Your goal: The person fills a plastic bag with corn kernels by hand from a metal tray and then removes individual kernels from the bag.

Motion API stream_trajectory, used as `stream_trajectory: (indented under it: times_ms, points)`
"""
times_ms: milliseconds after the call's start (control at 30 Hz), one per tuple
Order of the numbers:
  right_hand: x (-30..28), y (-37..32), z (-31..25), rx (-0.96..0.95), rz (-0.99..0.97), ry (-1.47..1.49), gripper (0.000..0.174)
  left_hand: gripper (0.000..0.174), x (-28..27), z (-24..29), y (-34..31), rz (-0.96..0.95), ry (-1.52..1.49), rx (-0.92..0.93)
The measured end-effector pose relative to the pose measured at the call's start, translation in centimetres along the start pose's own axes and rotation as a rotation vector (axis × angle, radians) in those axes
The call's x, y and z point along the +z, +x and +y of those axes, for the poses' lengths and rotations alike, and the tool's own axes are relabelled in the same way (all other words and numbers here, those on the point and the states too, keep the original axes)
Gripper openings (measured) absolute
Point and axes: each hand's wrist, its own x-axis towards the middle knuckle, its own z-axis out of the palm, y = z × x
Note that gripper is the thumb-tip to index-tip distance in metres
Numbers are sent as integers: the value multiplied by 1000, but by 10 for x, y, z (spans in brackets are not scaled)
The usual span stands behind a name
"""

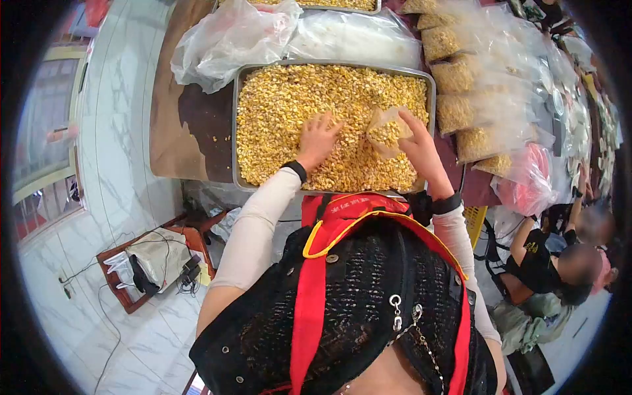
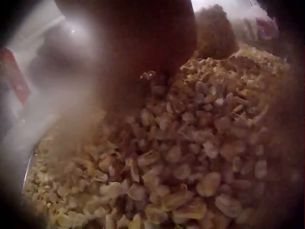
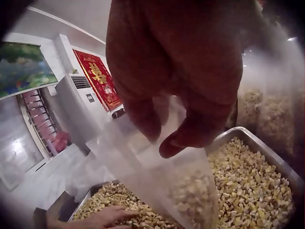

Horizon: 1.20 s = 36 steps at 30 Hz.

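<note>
A large metal tray (image 1: 235, 125) is filled with yellow and pale corn kernels (image 1: 283, 99). My left hand (image 1: 318, 139) rests on the kernels near the middle of the tray, its fingers spread and their tips partly in the corn. To its right, my right hand (image 1: 422, 151) pinches the upper edge of a clear plastic bag (image 3: 193, 191) between thumb and fingers. Some kernels show inside that bag, which overlaps the tray in the head view. The left wrist view is blurred and dark, with kernels (image 2: 176, 167) close below the hand.
Several filled plastic bags (image 1: 455, 76) stand in a row right of the tray. Loose plastic sheeting (image 1: 237, 43) lies behind it, and part of another tray (image 1: 342, 8) shows beyond. A pink plastic bag (image 1: 526, 174) and a seated person (image 1: 543, 257) are at the right.
</note>
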Motion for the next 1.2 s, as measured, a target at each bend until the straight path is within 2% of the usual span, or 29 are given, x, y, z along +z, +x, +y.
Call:
stream_trajectory:
  times_ms: [33, 100, 133, 233, 267, 300, 367, 433, 500, 533, 567, 633, 667, 700, 767, 800, 833, 900, 933, 967, 1033, 1100, 1167, 1200]
  points:
    - [-1, 0, 1, 17, -3, 54, 55, 35, -2, -5, 0, -2, -3, 6]
    - [-2, 1, 6, 11, 11, 44, 54, 31, -1, -13, 4, -8, -123, -174]
    - [-4, 3, 8, 3, 22, 35, 54, 32, 2, -16, 6, -30, -82, -192]
    - [-11, 8, 11, 65, -11, 114, 53, 34, -6, 1, 7, -71, -55, -60]
    - [-15, 12, 14, 49, -14, 98, 54, 33, -15, 10, 8, -168, -101, -25]
    - [-19, 11, 12, 67, 3, 96, 54, 33, -10, 13, 5, -175, -113, -5]
    - [-27, 10, 4, 211, -79, 193, 55, 36, 11, 9, -1, -219, -189, 9]
    - [-23, 10, 10, 197, -44, 214, 55, 34, 30, -3, 1, -185, -269, -23]
    - [-19, 8, 8, 152, -23, 219, 54, 24, 30, -12, 9, -50, -626, -246]
    - [-20, 6, 7, 180, -58, 194, 52, 21, 26, -11, 10, -66, -887, -439]
    - [-20, 4, 6, 176, -64, 202, 52, 21, 22, -13, 11, -66, -878, -445]
    - [-20, 3, 6, 197, -78, 191, 50, 21, -19, -5, 25, -298, -1571, -1033]
    - [-21, 8, 3, 172, -63, 193, 49, 21, -26, -6, 34, -217, -1858, -1054]
    - [-20, 9, 5, 166, -69, 197, 49, 21, -26, -7, 34, -207, -1853, -1056]
    - [-16, 11, 11, 69, -26, 127, 48, 18, -29, -9, 36, -60, -2396, -1153]
    - [-13, 12, 15, 60, -30, 131, 48, 18, -37, -9, 36, -110, -2603, -986]
    - [-10, 14, 21, 7, -38, 111, 49, 18, -43, -5, 37, -101, -2599, -984]
    - [-8, 15, 24, -97, -52, 67, 51, 18, -55, 9, 39, 122, -2531, -1211]
    - [-6, 15, 23, -144, -40, -18, 55, 17, -53, 6, 38, 76, -2638, -1070]
    - [-5, 14, 21, -148, -38, -18, 55, 17, -55, 8, 39, 77, -2638, -1065]
    - [-5, 11, 6, -163, -51, 7, 56, 19, -84, 23, 47, 196, -2584, -979]
    - [-1, 13, 5, -218, -37, -45, 61, 21, -94, 27, 54, 141, -2625, -990]
    - [3, 12, 2, -221, -24, -85, 66, 24, -99, 29, 58, -17, -2768, -680]
    - [5, 13, 4, -244, -20, -113, 68, 28, -116, 41, 65, 36, -2679, -756]
